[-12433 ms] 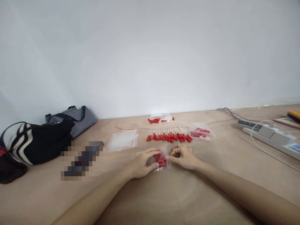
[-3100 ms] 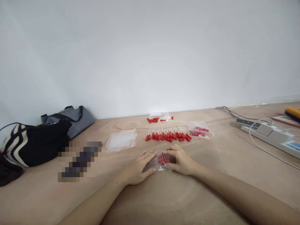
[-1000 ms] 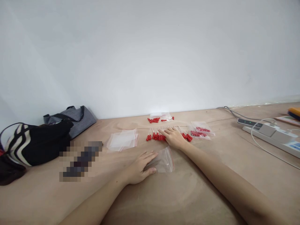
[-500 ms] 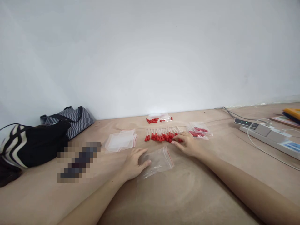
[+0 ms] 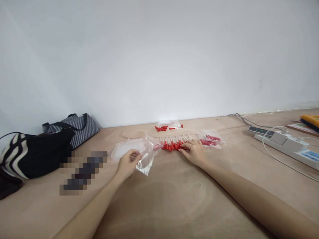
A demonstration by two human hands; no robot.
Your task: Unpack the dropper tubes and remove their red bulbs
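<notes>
Your left hand (image 5: 128,162) pinches an empty zip bag (image 5: 147,156); your right hand (image 5: 193,151) touches loose red-bulbed droppers (image 5: 171,145), grasp unclear; filled bags (image 5: 211,139) lie just right.

Clear bag (image 5: 147,156) now off the table, in left hand (image 5: 128,162).

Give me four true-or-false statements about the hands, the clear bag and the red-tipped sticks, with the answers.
1. The left hand holds a clear bag off the table. True.
2. That bag is packed with red pieces. False: it looks empty.
3. The right hand touches the row of red-tipped sticks. True.
4. The power strip lies left of both hands. False: it lies to their right.
</notes>
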